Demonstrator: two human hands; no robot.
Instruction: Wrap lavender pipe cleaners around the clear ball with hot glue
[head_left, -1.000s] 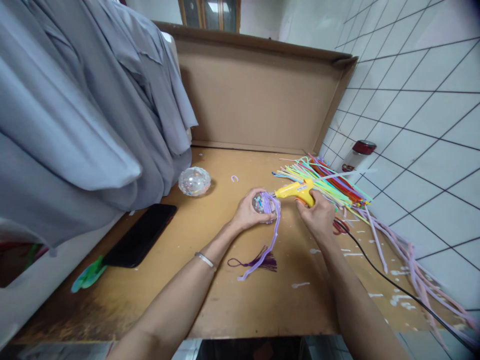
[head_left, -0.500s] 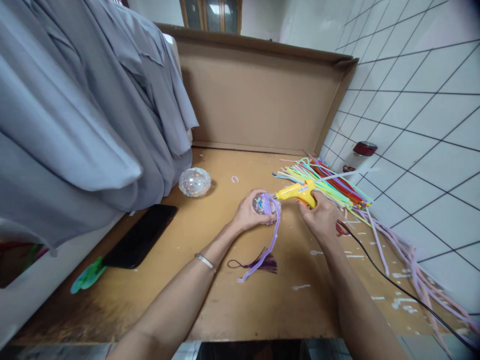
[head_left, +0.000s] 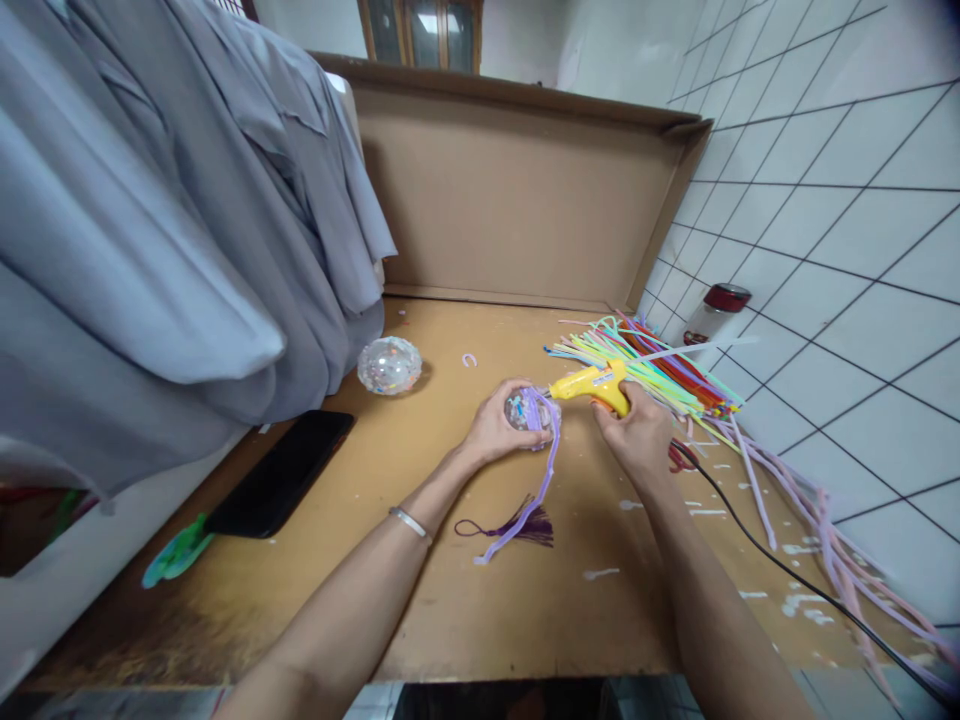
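Observation:
My left hand [head_left: 501, 425] is closed around a clear ball with colourful specks [head_left: 517, 408]. A purple pipe cleaner [head_left: 553, 455] lies against the ball, and its loose end hangs down to the table. In my right hand [head_left: 639, 430] is a yellow hot glue gun [head_left: 589, 383], gripped by its handle. The gun's nozzle meets the ball where the pipe cleaner sits; whether glue is coming out is too small to tell. Partly under the loose end lies a dark purple tassel [head_left: 534, 524] with a cord loop.
Another clear speckled ball [head_left: 390, 366] rests left of centre, near a black phone [head_left: 281, 472]. Bundled coloured pipe cleaners [head_left: 660, 365] lie at right, by a red-lidded jar [head_left: 718, 312]. A black cord [head_left: 772, 555] trails right. Grey cloth [head_left: 300, 200] hangs left; a cardboard panel [head_left: 517, 200] stands behind.

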